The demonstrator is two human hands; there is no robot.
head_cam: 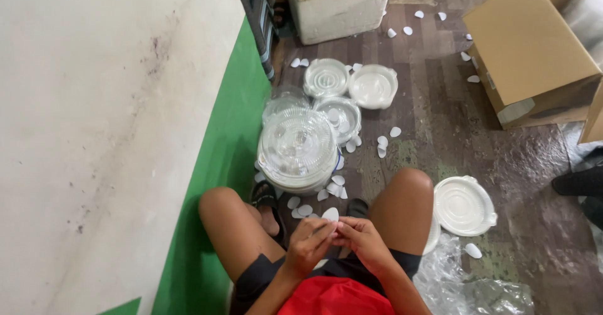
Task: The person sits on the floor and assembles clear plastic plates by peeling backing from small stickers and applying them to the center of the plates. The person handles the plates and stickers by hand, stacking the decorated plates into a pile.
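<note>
I hold a small white oval piece (330,214) between the fingertips of both hands, just above my lap. My left hand (309,247) pinches its lower edge; my right hand (365,243) closes on it from the other side, fingers curled inward. Both hands meet at the piece, which suggests fine work on a thin edge, such as peeling or separating a layer; the exact action cannot be confirmed.

Just beyond the grip, within easy reach, stands a stack of clear plastic lids (298,148). Farther out lie white round trays (373,86), set face-up. To the right of the grip, beside my knee, rests another white tray (463,205). More white oval pieces (383,142) are scattered on the floor around the stack, apparently dropped where they fell.

Hidden or unclear: my fingers cover most of the held piece; whether it is one layer or two cannot be told. The cardboard box (534,45) and white foam box (339,4) are cut off at the frame edge.
</note>
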